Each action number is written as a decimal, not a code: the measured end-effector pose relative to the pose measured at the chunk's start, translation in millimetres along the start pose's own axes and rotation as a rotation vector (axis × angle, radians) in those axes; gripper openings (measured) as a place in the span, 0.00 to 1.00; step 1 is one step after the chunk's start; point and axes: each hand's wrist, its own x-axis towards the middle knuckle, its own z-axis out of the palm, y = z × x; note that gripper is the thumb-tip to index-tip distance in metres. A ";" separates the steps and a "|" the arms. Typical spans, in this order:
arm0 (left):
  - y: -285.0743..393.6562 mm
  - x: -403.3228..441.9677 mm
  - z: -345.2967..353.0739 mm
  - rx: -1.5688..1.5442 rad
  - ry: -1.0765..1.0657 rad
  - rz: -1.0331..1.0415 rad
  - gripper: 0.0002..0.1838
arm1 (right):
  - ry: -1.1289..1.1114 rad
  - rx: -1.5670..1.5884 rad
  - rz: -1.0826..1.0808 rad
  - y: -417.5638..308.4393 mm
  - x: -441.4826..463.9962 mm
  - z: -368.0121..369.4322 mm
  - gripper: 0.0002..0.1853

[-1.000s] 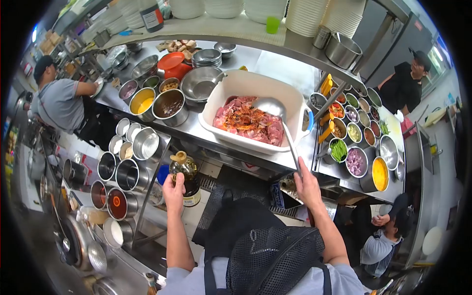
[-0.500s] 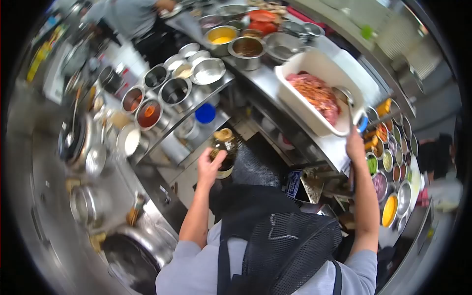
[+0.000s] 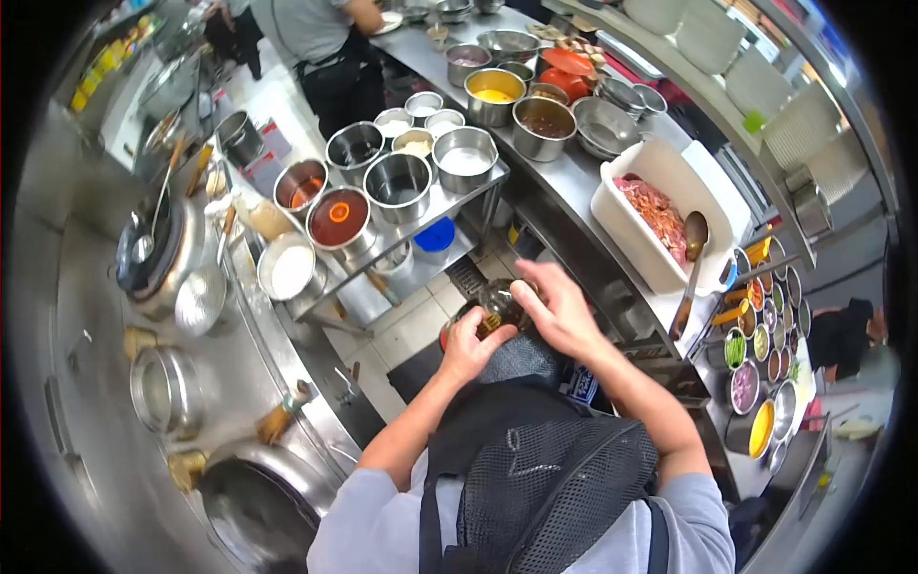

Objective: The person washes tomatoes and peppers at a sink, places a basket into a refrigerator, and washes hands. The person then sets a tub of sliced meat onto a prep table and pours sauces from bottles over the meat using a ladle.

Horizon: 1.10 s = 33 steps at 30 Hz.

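My left hand [image 3: 469,346] is wrapped round a dark glass bottle [image 3: 499,298] in front of my apron. Part of the bottle, including its cap, is hidden by my hands. Close against the bottle's right side is my right hand [image 3: 562,308], its fingers stretched out; whether it touches the glass I cannot tell. A ladle [image 3: 690,273] leans in a white tub [image 3: 620,215] of raw meat [image 3: 653,218], its wooden handle over the near rim.
Metal pots of sauce [image 3: 339,222] crowd the steel stand to the left. A wok [image 3: 253,507] sits on the range at lower left. Small containers of chopped ingredients [image 3: 743,387] line the right side. Another person [image 3: 320,43] stands at the far counter.
My right hand has let go of the ladle and come over to the bottle. The bottle has moved right in my left hand. My view has shifted.
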 end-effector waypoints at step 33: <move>-129.7 -204.6 514.0 0.640 -2.015 0.507 0.40 | 1.892 0.661 1.431 278.4 -507.5 108.3 0.16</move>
